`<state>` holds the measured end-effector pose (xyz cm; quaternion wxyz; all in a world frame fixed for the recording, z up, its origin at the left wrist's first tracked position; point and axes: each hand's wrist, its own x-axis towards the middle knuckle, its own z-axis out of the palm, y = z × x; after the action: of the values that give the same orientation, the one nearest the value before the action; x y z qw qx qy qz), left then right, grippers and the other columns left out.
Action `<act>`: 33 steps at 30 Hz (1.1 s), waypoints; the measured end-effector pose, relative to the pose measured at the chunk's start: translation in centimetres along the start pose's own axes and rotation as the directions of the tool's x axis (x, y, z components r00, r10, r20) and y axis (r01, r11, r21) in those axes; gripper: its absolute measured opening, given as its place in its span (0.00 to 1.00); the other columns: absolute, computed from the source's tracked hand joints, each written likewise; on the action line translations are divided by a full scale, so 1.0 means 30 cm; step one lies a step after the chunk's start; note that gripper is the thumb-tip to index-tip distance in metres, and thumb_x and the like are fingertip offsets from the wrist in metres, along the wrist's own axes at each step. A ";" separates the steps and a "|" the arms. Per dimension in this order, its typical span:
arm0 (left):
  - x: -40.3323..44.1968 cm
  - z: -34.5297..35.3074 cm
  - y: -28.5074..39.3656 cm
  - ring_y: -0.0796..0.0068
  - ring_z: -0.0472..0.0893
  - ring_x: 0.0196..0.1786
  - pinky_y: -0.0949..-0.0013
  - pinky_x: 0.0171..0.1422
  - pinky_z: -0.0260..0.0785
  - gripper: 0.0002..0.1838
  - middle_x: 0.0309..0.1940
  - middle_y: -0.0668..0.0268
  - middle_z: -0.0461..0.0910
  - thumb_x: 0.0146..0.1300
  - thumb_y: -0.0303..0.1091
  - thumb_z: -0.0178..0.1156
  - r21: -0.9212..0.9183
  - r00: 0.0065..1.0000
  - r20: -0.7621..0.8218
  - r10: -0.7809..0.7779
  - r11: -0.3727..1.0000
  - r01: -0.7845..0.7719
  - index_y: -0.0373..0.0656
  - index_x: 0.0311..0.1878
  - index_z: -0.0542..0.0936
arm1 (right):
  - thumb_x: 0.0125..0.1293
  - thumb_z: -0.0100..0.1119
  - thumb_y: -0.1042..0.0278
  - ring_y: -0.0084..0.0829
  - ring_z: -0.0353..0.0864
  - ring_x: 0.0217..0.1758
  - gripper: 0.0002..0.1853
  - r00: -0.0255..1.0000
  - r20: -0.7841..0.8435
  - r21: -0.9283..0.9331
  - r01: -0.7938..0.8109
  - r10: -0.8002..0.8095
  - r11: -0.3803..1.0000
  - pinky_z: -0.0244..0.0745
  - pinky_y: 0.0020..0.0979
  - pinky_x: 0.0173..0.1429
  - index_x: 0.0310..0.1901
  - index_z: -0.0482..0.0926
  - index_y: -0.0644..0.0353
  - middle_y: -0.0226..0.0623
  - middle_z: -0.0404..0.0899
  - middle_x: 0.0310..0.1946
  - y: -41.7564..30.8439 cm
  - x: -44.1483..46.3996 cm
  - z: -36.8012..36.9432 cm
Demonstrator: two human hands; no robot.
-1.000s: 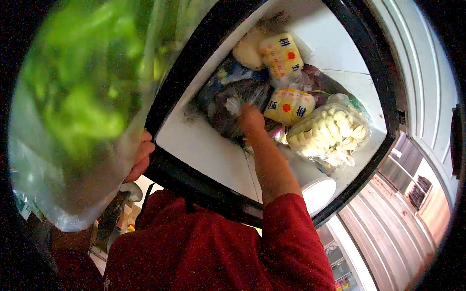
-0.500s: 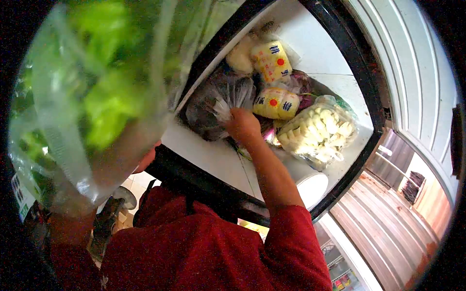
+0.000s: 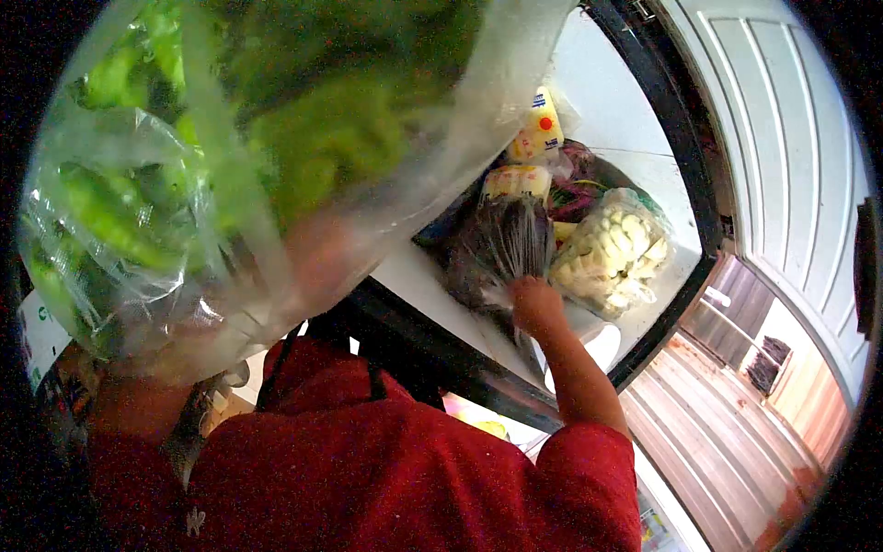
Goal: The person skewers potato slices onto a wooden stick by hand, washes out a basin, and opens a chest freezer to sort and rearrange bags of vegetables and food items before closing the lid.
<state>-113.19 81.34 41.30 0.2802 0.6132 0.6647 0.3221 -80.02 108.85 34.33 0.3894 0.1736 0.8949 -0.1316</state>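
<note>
My right hand is closed on the gathered top of a dark plastic bag inside a white-walled, black-rimmed chest. What the dark bag contains cannot be made out. A large clear bag of leafy greens fills the upper left, close to the camera. Behind its plastic my left hand shows only as a blurred patch, its fingers hidden. Right of the dark bag lies a clear bag of pale pieces. Yellow-white printed packages lie beyond it.
Purple-red produce in plastic lies between the packages and the pale pieces. A white round container stands near the chest's front corner. Ribbed pale panels and wooden boards are at the right.
My right hand has drawn the dark bag rightward and toward me, now partly over a yellow package. The bag of greens has swung right and covers more of the chest.
</note>
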 end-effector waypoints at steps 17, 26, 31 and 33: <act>0.092 0.061 0.068 0.68 0.72 0.34 0.62 0.31 0.64 0.14 0.36 0.61 0.73 0.69 0.45 0.46 -0.052 1.000 -0.012 -0.027 0.998 0.026 0.45 0.44 0.74 | 0.54 0.50 0.71 0.47 0.78 0.48 0.15 0.996 0.081 0.062 -0.045 0.040 0.997 0.77 0.44 0.47 0.44 0.76 0.59 0.45 0.77 0.44 -0.059 0.176 0.155; 0.063 0.013 0.056 0.70 0.70 0.28 0.64 0.25 0.62 0.14 0.31 0.63 0.72 0.69 0.45 0.45 -0.160 0.995 -0.013 -0.102 0.982 0.099 0.45 0.40 0.73 | 0.51 0.54 0.65 0.47 0.80 0.40 0.10 0.998 -0.068 0.025 -0.014 0.015 1.000 0.76 0.44 0.43 0.34 0.78 0.58 0.46 0.79 0.35 0.016 0.214 -0.073; 0.046 -0.003 0.057 0.72 0.70 0.24 0.65 0.21 0.61 0.14 0.29 0.64 0.71 0.69 0.44 0.44 -0.220 0.987 -0.010 -0.159 0.964 0.153 0.46 0.38 0.73 | 0.49 0.56 0.66 0.48 0.79 0.37 0.09 0.942 -0.320 0.250 -0.020 0.102 0.968 0.74 0.43 0.41 0.31 0.77 0.60 0.48 0.78 0.31 0.093 0.236 -0.284; 0.042 -0.003 0.059 0.72 0.69 0.23 0.65 0.20 0.61 0.14 0.27 0.64 0.71 0.69 0.44 0.44 -0.241 0.983 -0.009 -0.181 0.955 0.174 0.46 0.37 0.73 | 0.47 0.58 0.67 0.49 0.79 0.34 0.10 0.848 -0.494 0.370 0.007 0.190 0.929 0.73 0.41 0.39 0.31 0.77 0.62 0.49 0.78 0.27 0.129 0.263 -0.307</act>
<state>-112.26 82.66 42.76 0.3696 0.5077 0.6776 0.3827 -89.44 117.40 34.18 0.0996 0.3138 0.9180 -0.2212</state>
